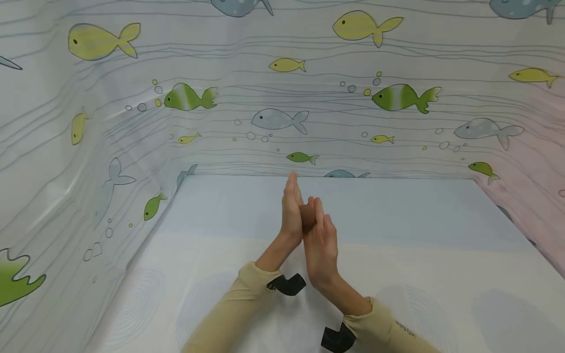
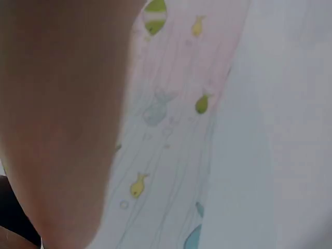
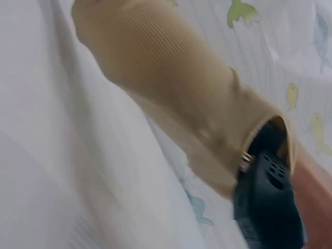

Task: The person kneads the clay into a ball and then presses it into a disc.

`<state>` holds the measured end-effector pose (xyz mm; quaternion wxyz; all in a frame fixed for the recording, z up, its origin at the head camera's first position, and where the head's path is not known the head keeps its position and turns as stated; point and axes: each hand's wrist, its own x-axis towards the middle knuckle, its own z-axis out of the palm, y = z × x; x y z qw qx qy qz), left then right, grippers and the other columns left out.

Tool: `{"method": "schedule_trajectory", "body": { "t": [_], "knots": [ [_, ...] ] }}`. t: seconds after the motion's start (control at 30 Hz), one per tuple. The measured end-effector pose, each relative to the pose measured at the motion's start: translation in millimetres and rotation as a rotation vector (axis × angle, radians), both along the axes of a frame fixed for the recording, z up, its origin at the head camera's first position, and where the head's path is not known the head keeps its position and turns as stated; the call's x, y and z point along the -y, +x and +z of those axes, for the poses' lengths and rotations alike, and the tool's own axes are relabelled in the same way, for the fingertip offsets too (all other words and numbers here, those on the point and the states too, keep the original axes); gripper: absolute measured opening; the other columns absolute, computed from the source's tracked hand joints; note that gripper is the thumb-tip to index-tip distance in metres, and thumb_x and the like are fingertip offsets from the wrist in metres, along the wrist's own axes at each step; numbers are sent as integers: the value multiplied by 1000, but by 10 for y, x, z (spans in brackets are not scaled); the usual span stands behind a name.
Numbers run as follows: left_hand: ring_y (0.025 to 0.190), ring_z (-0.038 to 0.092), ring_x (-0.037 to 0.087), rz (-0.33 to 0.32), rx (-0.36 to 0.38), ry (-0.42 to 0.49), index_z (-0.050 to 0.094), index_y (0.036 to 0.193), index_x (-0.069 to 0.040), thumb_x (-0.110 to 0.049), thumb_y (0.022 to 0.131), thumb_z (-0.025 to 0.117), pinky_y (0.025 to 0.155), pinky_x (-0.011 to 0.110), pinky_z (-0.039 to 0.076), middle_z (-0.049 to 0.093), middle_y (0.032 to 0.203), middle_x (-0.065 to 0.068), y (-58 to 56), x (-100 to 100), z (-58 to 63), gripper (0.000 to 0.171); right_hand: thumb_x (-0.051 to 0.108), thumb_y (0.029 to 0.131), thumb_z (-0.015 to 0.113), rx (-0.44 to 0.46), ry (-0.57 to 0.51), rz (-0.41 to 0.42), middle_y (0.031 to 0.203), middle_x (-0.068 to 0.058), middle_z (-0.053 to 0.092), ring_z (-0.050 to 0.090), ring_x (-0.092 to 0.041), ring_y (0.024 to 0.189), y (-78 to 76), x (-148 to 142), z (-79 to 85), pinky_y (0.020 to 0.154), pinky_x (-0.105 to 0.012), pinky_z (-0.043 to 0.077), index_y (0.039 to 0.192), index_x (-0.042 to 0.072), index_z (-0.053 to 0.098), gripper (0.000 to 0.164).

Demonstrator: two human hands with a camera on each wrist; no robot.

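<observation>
In the head view a smooth brown ball [image 1: 307, 217] sits between the two palms. The left hand [image 1: 291, 211] stands upright on its left side, fingers straight and held together. From the right, the right hand [image 1: 321, 245] presses against it with extended fingers, set slightly lower and nearer. Part of the ball is hidden behind the hands. A blurred stretch of skin [image 2: 62, 124] fills the left of the left wrist view. The right wrist view catches a beige sleeve [image 3: 176, 88] and a black wrist device [image 3: 270, 202], but no ball.
Beneath the hands lies a pale white and light-blue table surface [image 1: 220, 211]. A curtain [image 1: 247, 88] printed with fish stands behind and to the left, with a pink section [image 1: 545, 127] at right. Black wrist devices [image 1: 287, 284] show below both cuffs.
</observation>
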<state>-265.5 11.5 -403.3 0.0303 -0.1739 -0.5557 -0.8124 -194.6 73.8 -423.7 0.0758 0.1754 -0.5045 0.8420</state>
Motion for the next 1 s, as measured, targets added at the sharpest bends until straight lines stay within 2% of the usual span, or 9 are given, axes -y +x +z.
{"method": "schedule_trajectory", "body": {
  "t": [0.07,0.17,0.33,0.43,0.77,0.9,1.0],
  "knots": [
    [152,-7,12,5,-34,-17,-1,159,-10,-47,102,20,123,35,-1,-7,166,-2,-58,62,34,71,47,103,10,-10,25,39,166,-5,-7,-5,-19,153,29,36,-19,122,-48,0,156,7,-16,71],
    [152,-3,16,2,-100,-78,2,160,-8,-45,103,20,123,39,3,-4,166,1,-83,119,63,70,47,103,7,-23,46,59,165,-4,-9,-6,-19,152,35,56,-13,122,-48,0,155,8,-19,70],
    [152,4,15,11,-211,-220,9,159,-6,-44,101,20,123,44,6,6,166,3,-20,123,47,71,52,103,8,-34,29,14,165,-1,-9,-5,-17,153,-34,28,76,122,-47,3,157,11,-16,72],
    [152,5,12,11,-248,-272,10,159,-6,-46,101,20,123,45,6,9,166,0,40,97,21,71,55,102,10,-22,16,-29,166,1,-8,-4,-14,153,-93,-8,122,123,-43,4,158,12,-11,74],
    [152,5,11,-74,-285,-301,8,159,-5,-45,103,18,123,43,6,8,166,0,252,-15,-180,69,58,101,17,4,16,-152,167,1,-1,1,-12,153,-298,-150,121,123,-40,0,160,13,-4,77],
    [152,0,12,-134,-257,-325,1,160,-10,-55,102,18,122,47,7,1,166,-3,350,-54,-271,75,58,101,21,23,-38,-164,167,2,-2,-2,-12,153,-390,-219,72,123,-38,0,160,18,-2,75],
    [152,-3,12,-159,-236,-336,-3,160,-13,-61,101,18,121,51,5,-3,165,-5,417,-65,-298,79,59,100,23,3,-33,-177,167,3,-5,-8,-14,152,-463,-272,34,123,-40,-2,160,19,-2,76]
  ]
}}
